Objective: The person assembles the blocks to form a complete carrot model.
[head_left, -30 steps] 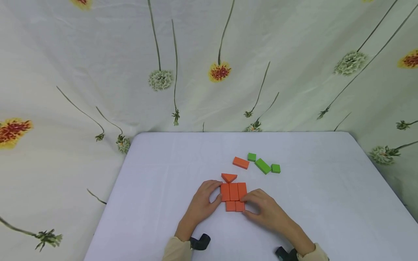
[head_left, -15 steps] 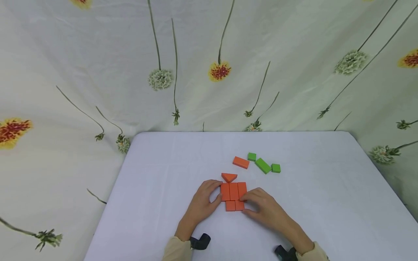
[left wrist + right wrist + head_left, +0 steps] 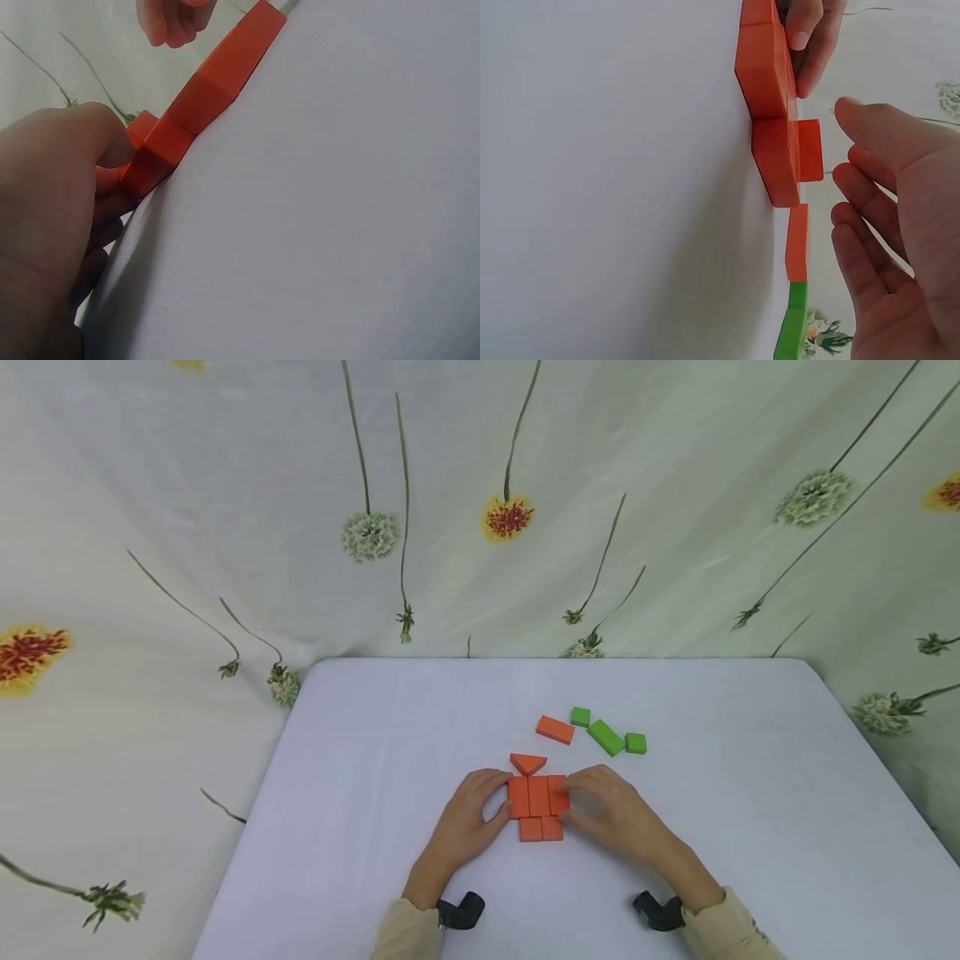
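Three upright orange rectangular blocks (image 3: 538, 797) lie side by side on the table, with two smaller orange blocks (image 3: 542, 829) against their near side. An orange triangular block (image 3: 528, 764) points toward them from the far side. My left hand (image 3: 467, 818) holds the leftmost block, thumb at its near end and index finger at its far corner; the left wrist view shows the thumb on an orange block (image 3: 161, 150). My right hand (image 3: 618, 810) hovers beside the rightmost block, fingertips overlapping it in the head view. In the right wrist view its loosely bent fingers stand apart from the blocks.
Beyond the group lie a loose orange rectangular block (image 3: 555, 729), a green rectangular block (image 3: 606, 737) and two small green blocks, one left (image 3: 581, 717) and one right (image 3: 636, 743). A flowered cloth (image 3: 450, 568) hangs behind the white table (image 3: 375, 735).
My right hand has let go of the small lower-right block and moved a little away from me, up beside the rightmost tall block. The left hand stays in place.
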The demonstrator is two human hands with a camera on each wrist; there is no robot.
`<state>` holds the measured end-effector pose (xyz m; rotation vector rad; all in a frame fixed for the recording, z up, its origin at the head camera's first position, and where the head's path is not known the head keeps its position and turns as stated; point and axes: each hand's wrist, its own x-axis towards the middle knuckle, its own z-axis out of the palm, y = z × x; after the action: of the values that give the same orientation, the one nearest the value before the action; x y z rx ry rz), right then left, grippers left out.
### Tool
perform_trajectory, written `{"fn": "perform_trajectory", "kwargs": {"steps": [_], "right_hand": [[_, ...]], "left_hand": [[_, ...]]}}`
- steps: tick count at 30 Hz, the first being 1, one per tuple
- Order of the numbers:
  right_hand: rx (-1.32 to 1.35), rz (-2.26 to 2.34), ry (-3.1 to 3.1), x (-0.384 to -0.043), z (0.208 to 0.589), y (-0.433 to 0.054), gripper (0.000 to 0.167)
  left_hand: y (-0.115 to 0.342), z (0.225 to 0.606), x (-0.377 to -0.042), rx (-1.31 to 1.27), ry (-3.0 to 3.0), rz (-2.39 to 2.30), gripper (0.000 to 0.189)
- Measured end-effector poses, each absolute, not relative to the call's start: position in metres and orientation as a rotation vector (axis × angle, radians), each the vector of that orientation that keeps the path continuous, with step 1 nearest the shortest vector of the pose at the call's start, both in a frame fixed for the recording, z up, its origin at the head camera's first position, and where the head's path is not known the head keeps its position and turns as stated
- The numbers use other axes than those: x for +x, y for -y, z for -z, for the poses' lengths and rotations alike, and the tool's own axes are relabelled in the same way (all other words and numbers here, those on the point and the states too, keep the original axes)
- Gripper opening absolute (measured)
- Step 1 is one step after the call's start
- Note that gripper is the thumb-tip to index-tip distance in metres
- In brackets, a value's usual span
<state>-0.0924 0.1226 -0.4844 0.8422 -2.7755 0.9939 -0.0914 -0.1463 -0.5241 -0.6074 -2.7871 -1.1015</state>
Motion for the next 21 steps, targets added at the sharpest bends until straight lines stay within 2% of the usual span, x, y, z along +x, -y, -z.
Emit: {"fn": "perform_trajectory", "kwargs": {"steps": [14, 21], "right_hand": [[0.509, -1.03, 2.801, -0.145, 0.485, -0.114, 0.038], [0.43, -0.953, 2.828, -0.162, 0.488, -0.11, 0.04]], "left_hand": [[0.146, 0.52, -0.09, -0.603, 2.783, 1.116, 0.041], [0.146, 0.519, -0.089, -0.608, 2.785, 1.119, 0.041]]}}
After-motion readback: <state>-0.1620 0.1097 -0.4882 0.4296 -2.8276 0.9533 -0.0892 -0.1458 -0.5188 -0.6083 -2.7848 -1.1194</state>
